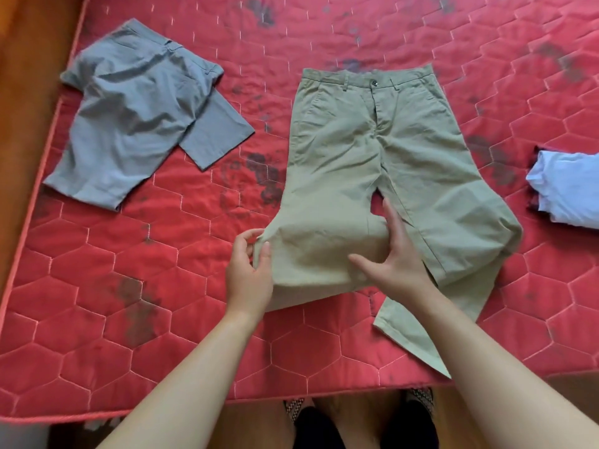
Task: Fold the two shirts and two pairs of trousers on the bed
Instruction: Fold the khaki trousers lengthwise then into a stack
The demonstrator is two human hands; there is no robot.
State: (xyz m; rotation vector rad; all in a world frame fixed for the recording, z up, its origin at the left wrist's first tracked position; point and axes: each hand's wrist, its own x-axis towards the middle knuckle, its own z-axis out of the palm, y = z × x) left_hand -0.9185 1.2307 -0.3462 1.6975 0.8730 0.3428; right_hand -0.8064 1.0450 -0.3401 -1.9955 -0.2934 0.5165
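Observation:
Khaki trousers (366,150) lie front up in the middle of the red quilted mattress (162,254), waistband at the far end. Their left leg is doubled back at the knee; the right leg bends back toward the near edge. My left hand (249,270) pinches the outer edge of the folded left leg. My right hand (395,254) rests spread and flat on the same fold. Grey trousers (142,124) lie loosely folded at the far left. A pale blue folded shirt (570,189) sits at the right edge, partly cut off.
The mattress has dark stains across its surface. A wooden bed frame (29,92) runs along the left side. My feet in patterned slippers (418,400) stand on the wooden floor at the near edge.

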